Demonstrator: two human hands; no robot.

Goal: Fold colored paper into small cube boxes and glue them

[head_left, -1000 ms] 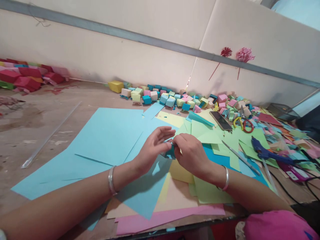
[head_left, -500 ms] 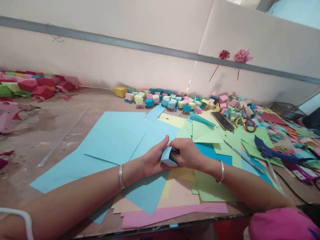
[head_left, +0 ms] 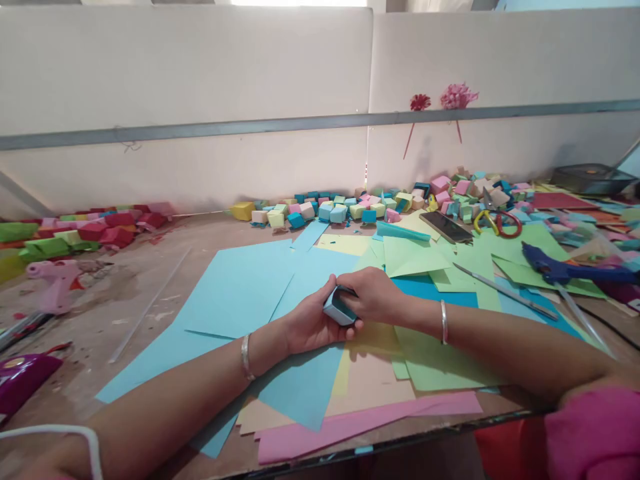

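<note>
Between my hands is a small light-blue paper box (head_left: 341, 313), its open end facing right and its inside dark. My left hand (head_left: 311, 319) cradles it from the left and below, thumb up along its side. My right hand (head_left: 373, 297) is closed at the box's open end, with the fingers partly inside it or on its rim; which of these is hard to see. Beneath them lie light-blue paper sheets (head_left: 240, 287) and, to the right, pale green sheets (head_left: 440, 363).
Small coloured paper boxes (head_left: 337, 213) line the wall, with red and green ones (head_left: 117, 237) at left. A pink glue gun (head_left: 53, 283) stands left; a blue glue gun (head_left: 555, 267), scissors (head_left: 497, 223), phone (head_left: 447, 227) and a slim metal blade (head_left: 505, 291) lie right.
The camera view has levelled and shifted, so more of the left side shows. Both hands stay on the box, which has turned slightly, and more left fingertips show below it.
</note>
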